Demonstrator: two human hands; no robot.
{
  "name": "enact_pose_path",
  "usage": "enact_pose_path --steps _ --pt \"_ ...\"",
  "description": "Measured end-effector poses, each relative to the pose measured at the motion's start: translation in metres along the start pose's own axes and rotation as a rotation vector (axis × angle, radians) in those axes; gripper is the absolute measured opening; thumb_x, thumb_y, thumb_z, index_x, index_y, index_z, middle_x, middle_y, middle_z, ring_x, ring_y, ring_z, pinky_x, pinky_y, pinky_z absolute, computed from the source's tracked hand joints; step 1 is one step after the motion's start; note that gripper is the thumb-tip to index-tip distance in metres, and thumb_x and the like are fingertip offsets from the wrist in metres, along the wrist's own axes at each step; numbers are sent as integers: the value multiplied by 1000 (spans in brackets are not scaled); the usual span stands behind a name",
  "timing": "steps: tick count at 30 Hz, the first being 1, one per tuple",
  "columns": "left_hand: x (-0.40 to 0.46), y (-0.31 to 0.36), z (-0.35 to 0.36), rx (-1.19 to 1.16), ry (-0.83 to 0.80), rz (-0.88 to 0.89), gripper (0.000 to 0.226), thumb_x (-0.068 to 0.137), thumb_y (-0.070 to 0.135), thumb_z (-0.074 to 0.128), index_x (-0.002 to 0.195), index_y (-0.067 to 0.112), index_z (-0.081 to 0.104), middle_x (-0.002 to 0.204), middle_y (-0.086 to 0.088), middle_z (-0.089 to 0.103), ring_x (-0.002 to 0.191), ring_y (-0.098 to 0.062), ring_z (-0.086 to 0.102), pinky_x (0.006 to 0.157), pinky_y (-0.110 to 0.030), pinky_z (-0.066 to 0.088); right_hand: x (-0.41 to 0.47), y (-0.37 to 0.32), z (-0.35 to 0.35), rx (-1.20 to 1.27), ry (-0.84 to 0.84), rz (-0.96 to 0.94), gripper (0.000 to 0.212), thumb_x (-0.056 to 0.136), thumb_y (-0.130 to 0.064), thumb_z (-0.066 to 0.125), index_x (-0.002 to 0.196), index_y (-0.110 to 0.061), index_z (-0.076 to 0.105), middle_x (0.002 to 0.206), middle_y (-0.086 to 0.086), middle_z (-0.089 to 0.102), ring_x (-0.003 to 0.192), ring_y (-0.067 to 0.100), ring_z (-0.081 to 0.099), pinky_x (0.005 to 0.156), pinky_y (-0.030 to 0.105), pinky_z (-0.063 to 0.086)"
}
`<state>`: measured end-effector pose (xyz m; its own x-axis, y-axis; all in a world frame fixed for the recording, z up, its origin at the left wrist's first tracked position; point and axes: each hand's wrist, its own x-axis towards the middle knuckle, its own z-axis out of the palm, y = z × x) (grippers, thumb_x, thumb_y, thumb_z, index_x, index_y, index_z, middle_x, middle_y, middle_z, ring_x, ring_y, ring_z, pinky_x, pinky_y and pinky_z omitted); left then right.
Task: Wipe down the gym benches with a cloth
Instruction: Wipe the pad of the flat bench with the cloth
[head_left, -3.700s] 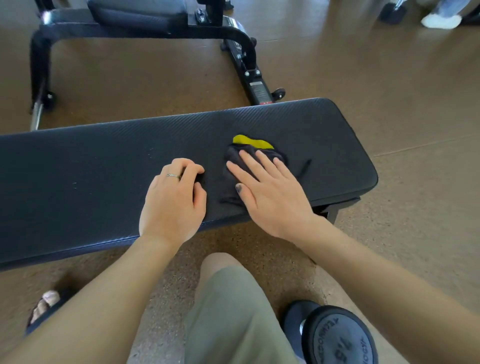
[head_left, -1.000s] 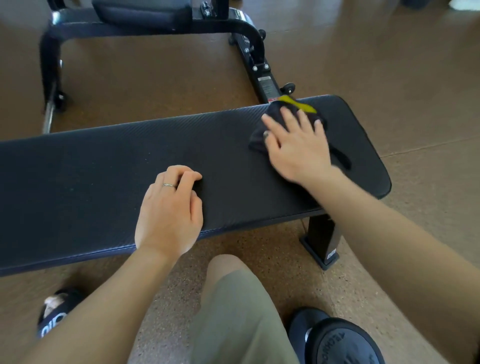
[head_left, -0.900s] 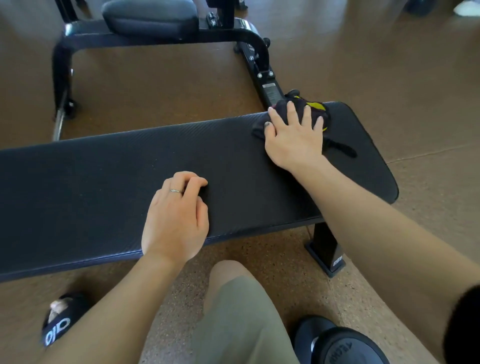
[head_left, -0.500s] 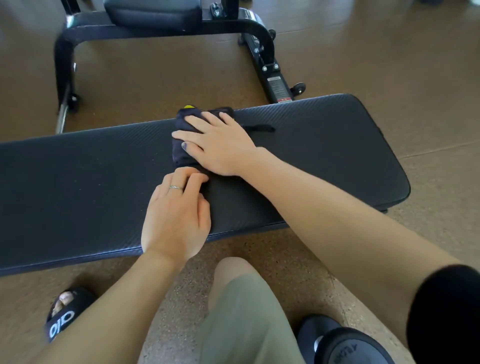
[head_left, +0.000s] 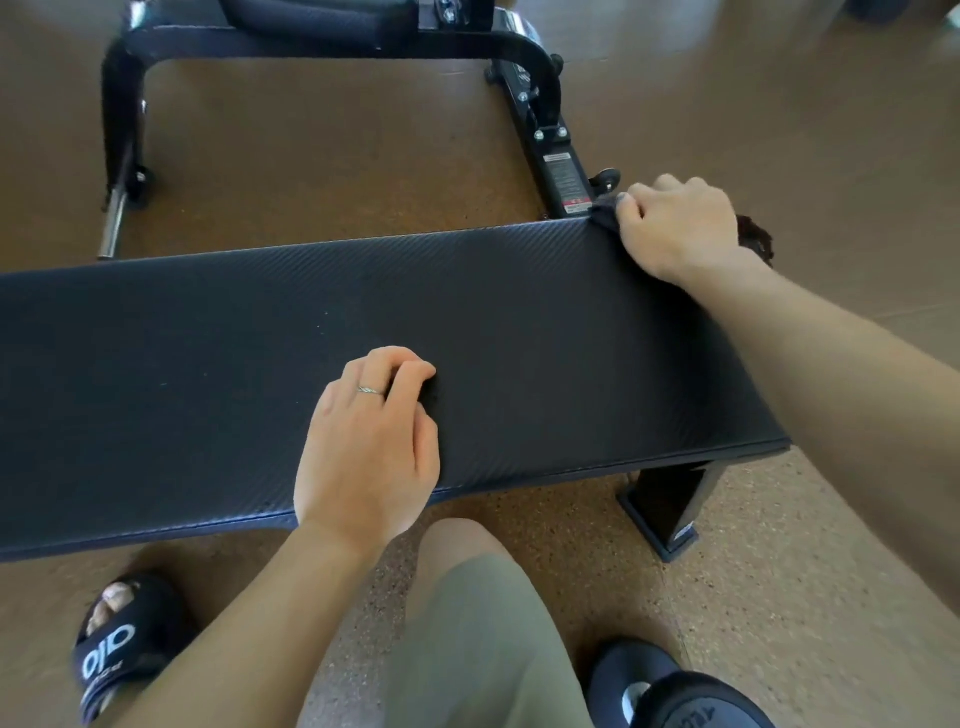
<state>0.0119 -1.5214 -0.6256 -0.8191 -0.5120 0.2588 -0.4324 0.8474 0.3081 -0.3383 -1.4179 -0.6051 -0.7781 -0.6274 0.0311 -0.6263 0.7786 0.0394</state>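
Single head-worn view, angled steeply down, close over the bench (head_left: 208, 374) and floor (head_left: 831, 130).

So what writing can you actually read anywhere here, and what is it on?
"alo": white letters on the black slide sandal.
Sticker on the far bench frame: print too small to read.
Dumbbell end: raised characters, cut off and blurred.
Bench foot: tiny mark, unreadable.
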Motion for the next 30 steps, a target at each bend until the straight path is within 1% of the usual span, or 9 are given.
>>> enact_pose_path --steps 2,5,7,9,13,17,20,27,30 --pt "-1 1 0 14 -2 15 34 96 22 40 118 11 63 124 -4 59 105 -25 56 89 -41 48 -6 -33 -1 11 51 11 56 103 -41 20 126 -14 64 134 21 60 120 44 54 103 51 38" --pt "-1 2 -1 37 -16 22 36 96 23 37 118 11 63 125 -5 59 108 -27 55 91 -42 47 -23 -111 4 41 104 -122 53 100 -41 23 122 -19 66 130 15 64 118 41 58 99 48 39" --pt "-1 2 -1 39 -26 20 37 96 24 36 120 11 61 126 -5 58 109 -28 55 92 -42 46 -33 -160 4 96 115 -215 48 103 -42 26 127 -26 64 132 9 63 120 38 56 100 47 37" --pt "0 1 -2 32 -28 21 39 96 25 34 120 11 61 126 -5 58 108 -27 54 91 -42 46 -36 -181 2 157 90 -297 47 106 -42 27 137 -28 59 138 6 60 124 35 54 104 47 36" --pt "1 -1 -4 19 -24 35 36 95 23 36 118 11 61 124 -4 57 103 -26 54 86 -41 46 -28 -137 -3 167 16 -368 49 107 -50 24 144 -34 51 136 8 59 123 35 55 101 46 39" --pt "2 -1 -3 24 -34 25 34 95 22 37 117 12 61 125 -3 56 102 -26 53 87 -41 45 -15 -36 -5 113 -16 -154 54 106 -53 21 142 -29 54 138 18 57 123 42 55 101 49 42" --pt "1 1 -4 19 -34 27 34 95 22 37 118 12 61 125 -3 56 104 -27 54 89 -43 46 -30 20 2 122 24 -21 56 104 -54 21 148 -31 47 148 14 48 135 38 46 111 49 38" --pt "0 2 -5 -3 -41 21 28 99 16 44 121 11 60 128 -6 56 108 -28 54 91 -46 49 -109 36 6 218 -33 263 56 106 -53 20 160 -38 24 171 11 13 153 39 19 121 54 23" --pt "-1 4 -6 -6 -29 4 27 99 14 47 121 10 61 128 -8 57 110 -29 55 92 -47 50 -186 25 5 235 33 332 55 107 -50 22 161 -39 24 171 9 14 155 37 16 125 53 18"
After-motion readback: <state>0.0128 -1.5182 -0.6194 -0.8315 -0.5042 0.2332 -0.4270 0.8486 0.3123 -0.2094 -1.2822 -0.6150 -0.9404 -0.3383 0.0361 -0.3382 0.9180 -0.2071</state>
